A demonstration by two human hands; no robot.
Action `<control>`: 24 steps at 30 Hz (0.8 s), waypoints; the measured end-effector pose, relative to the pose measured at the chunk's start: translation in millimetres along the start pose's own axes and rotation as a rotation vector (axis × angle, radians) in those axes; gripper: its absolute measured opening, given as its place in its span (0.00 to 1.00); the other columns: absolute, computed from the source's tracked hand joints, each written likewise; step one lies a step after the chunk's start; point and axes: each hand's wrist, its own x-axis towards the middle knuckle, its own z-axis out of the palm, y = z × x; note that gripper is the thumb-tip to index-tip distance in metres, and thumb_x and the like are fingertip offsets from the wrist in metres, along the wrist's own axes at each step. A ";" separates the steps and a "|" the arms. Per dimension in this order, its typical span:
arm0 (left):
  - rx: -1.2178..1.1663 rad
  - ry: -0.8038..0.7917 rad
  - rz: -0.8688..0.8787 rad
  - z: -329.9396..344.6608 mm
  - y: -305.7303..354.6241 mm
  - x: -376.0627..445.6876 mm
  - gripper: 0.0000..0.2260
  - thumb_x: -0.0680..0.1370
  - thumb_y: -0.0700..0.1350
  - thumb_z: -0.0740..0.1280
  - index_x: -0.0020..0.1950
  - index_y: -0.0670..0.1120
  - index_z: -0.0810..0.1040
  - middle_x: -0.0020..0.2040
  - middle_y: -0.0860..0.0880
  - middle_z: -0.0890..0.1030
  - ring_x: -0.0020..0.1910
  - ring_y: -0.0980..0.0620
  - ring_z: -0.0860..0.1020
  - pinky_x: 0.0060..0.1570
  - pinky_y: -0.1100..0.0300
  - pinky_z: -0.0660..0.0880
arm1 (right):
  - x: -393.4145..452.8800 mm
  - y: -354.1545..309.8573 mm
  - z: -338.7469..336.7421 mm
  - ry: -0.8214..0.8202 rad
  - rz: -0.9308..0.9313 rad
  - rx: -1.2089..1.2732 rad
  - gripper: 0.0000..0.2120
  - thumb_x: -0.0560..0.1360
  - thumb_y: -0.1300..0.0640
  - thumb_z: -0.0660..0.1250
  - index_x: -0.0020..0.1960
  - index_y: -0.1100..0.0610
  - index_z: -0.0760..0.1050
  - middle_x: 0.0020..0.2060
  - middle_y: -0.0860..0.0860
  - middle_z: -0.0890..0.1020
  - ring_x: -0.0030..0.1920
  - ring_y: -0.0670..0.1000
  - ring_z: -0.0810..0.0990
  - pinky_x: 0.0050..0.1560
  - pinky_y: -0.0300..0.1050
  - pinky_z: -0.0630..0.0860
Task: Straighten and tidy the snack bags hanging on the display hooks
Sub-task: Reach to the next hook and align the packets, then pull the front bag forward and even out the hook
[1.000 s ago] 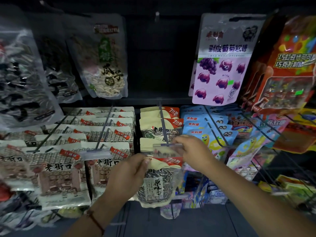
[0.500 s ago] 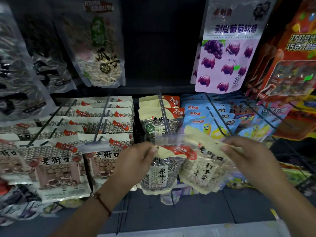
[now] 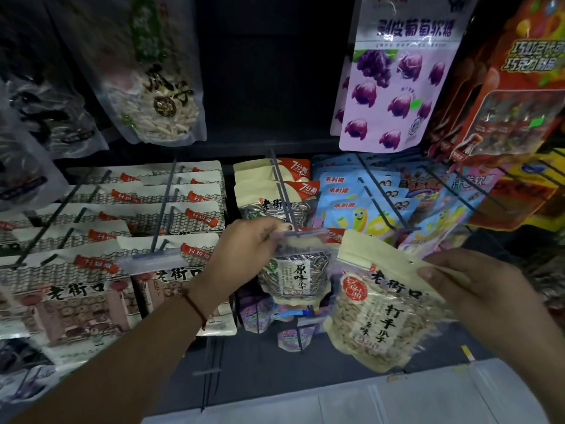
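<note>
From the head camera I see a dark shop rack with many snack bags on metal hooks. The left hand (image 3: 244,250) reaches to the middle hook (image 3: 282,191) and its fingers (image 3: 269,232) are curled around the top of a sunflower seed bag (image 3: 295,275), just under the clear price tag holder (image 3: 301,234) at the end of the hook. This bag hangs at the front of its row, a little tilted. The right hand (image 3: 477,289) holds a cream seed bag (image 3: 377,313) off the hooks, just to the right of the first bag; thumb and fingers pinch its upper right corner, and the bag hangs slanted, with the bottom towards the left. To the left are rows of cream bags with red labels (image 3: 101,270). To the right hang blue candy bags (image 3: 360,206), and above them a purple grape candy bag (image 3: 397,81).
</note>
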 end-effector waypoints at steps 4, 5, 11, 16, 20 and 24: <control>-0.033 0.015 -0.008 -2.5 2.5 -1.6 0.09 0.77 0.40 0.71 0.55 0.49 0.84 0.32 0.59 0.80 0.22 0.63 0.72 0.21 0.71 0.61 | 4.2 -2.2 7.9 -0.030 0.006 0.082 0.10 0.74 0.53 0.70 0.40 0.38 0.76 0.42 0.37 0.81 0.44 0.41 0.78 0.38 0.47 0.74; -0.039 0.012 0.000 -2.0 1.6 -3.5 0.10 0.77 0.42 0.71 0.57 0.51 0.83 0.33 0.58 0.82 0.21 0.61 0.73 0.21 0.70 0.62 | 4.9 -2.4 10.6 -0.040 0.006 0.084 0.08 0.74 0.52 0.69 0.41 0.39 0.77 0.41 0.38 0.81 0.45 0.41 0.78 0.38 0.46 0.74; -0.016 0.070 -0.030 8.6 4.4 -8.6 0.08 0.78 0.46 0.70 0.56 0.53 0.80 0.34 0.51 0.83 0.23 0.56 0.76 0.21 0.56 0.73 | 8.9 -6.7 24.2 -0.085 -0.024 0.056 0.05 0.74 0.47 0.66 0.43 0.45 0.80 0.40 0.40 0.81 0.44 0.40 0.78 0.37 0.40 0.70; 0.012 0.075 -0.057 11.4 5.0 -7.1 0.05 0.78 0.45 0.68 0.53 0.50 0.80 0.26 0.50 0.77 0.21 0.57 0.70 0.20 0.65 0.57 | 6.5 -6.6 30.9 -0.123 -0.031 0.050 0.04 0.75 0.49 0.68 0.42 0.41 0.78 0.41 0.36 0.81 0.44 0.40 0.78 0.39 0.42 0.75; 0.059 0.078 -0.060 8.4 9.3 -5.6 0.08 0.75 0.41 0.70 0.53 0.49 0.81 0.24 0.55 0.74 0.21 0.60 0.71 0.20 0.69 0.56 | 2.7 -7.8 36.5 -0.142 -0.067 0.054 0.04 0.75 0.48 0.66 0.42 0.44 0.79 0.42 0.40 0.80 0.42 0.42 0.78 0.39 0.43 0.75; 0.103 0.042 -0.092 4.8 8.2 2.4 0.06 0.78 0.45 0.68 0.55 0.50 0.79 0.30 0.51 0.80 0.23 0.58 0.74 0.20 0.64 0.62 | -1.2 -7.3 44.2 -0.186 -0.077 0.048 0.05 0.76 0.52 0.69 0.41 0.44 0.79 0.39 0.42 0.80 0.40 0.43 0.78 0.39 0.45 0.74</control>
